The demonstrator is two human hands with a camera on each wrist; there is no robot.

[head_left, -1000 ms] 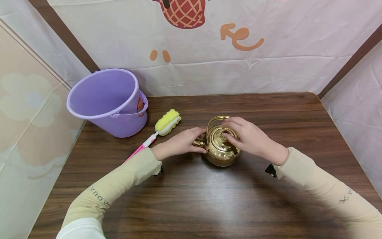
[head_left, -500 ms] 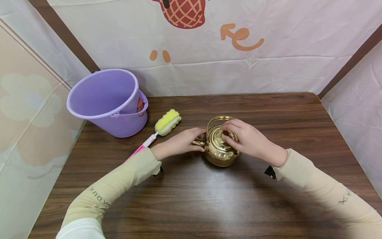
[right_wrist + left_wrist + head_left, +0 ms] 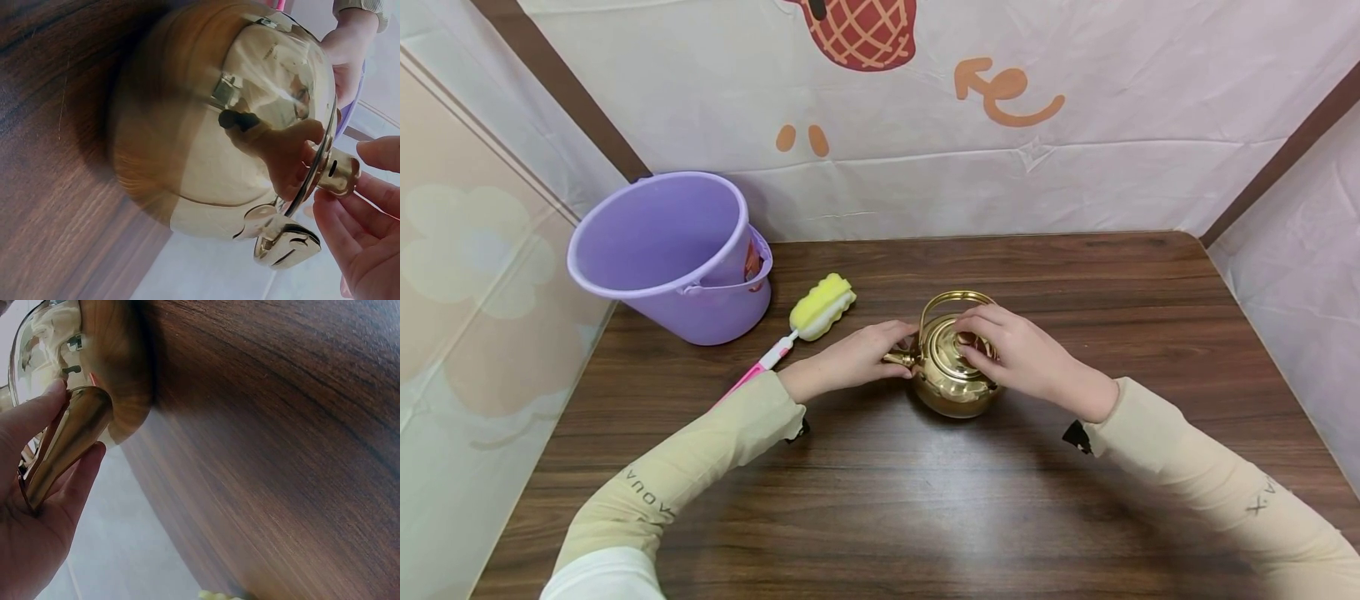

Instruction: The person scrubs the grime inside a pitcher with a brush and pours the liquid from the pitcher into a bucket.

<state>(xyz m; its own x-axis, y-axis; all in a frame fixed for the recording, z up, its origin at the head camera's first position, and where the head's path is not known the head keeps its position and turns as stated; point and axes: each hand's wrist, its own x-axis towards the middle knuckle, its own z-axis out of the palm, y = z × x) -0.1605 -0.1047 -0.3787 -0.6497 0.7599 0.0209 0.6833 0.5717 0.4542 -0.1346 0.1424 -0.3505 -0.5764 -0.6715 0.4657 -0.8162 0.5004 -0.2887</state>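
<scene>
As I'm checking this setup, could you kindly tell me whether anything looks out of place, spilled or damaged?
Nothing stands out: the gold kettle stands upright on the table, its lid appears seated, and the purple bucket stands there with the sponge brush lying beside it. I see no spill or damage.

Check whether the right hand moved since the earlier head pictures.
Yes: the right hand shifted slightly down the picture, away from the table's back edge.

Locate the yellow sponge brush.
In the head view, the sponge brush lies left of centre on the table, between the purple bucket and the gold kettle.
</scene>
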